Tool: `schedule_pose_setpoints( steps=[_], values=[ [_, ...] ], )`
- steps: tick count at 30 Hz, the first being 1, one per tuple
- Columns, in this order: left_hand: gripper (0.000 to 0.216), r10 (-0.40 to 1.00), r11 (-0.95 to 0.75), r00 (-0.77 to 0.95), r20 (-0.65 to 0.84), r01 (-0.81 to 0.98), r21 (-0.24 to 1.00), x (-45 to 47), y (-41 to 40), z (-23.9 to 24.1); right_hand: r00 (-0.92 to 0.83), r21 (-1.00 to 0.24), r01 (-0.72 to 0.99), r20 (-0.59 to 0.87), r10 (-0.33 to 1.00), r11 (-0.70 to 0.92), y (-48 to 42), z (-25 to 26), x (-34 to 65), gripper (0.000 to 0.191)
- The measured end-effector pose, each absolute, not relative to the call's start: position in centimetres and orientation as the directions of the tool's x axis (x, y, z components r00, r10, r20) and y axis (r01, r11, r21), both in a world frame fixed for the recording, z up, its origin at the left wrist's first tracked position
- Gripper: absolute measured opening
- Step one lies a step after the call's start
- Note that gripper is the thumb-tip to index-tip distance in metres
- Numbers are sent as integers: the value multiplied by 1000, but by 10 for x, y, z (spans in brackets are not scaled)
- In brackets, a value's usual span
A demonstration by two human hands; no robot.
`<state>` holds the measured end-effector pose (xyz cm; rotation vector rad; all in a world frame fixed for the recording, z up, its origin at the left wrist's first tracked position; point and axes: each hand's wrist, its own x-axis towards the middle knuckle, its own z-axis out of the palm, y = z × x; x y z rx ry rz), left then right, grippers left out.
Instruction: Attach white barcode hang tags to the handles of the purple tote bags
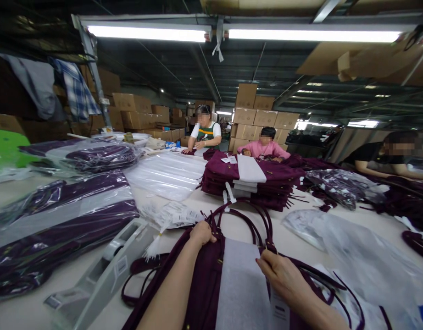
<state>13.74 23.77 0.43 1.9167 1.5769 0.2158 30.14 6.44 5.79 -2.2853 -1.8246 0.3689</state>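
A dark purple handbag (204, 279) lies in front of me, its thin looped handles (265, 220) pointing away. A pale grey-white paper band (244, 279) runs down its middle. My left hand (202, 234) is closed on the bag's top edge, by the left handle base. At the right edge of the band, beside the other handle base, the fingers of my right hand (278, 270) are pinched on the bag; their tips are partly hidden. Below that hand hangs a white printed tag (279, 310). Purple straps (314, 270) trail out to the right.
Stacked purple bags (218, 172) stand beyond. Bagged ones (104, 201) lie left, near a grey tape dispenser (108, 270) and white tags (173, 215). Clear plastic bags (363, 256) spread right; a plastic sheet pile (166, 172) lies behind. Several co-workers (206, 130) are across the table.
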Motion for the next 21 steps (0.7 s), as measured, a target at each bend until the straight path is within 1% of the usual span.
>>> schedule_pose_setpoints(
  steps=[3, 7, 12, 16, 21],
  values=[
    [17, 952, -37, 208, -225, 806, 591, 139, 241, 1, 212, -281, 933, -81, 974, -227, 67, 56, 298, 25],
    [18, 966, 10, 156, -205, 771, 636, 141, 244, -7, 218, -204, 950, -106, 970, -236, 71, 53, 292, 25],
    [12, 960, 4, 209, -184, 651, 759, 140, 247, -23, 281, -111, 950, -113, 953, -293, 80, 49, 288, 25],
    [13, 961, 7, 226, -161, 561, 828, 140, 249, -31, 308, -98, 941, -140, 941, -323, 90, 47, 287, 24],
    [14, 961, -9, 247, -125, 480, 877, 141, 246, -29, 307, -88, 943, -145, 940, -322, 101, 41, 282, 25]
  ],
)
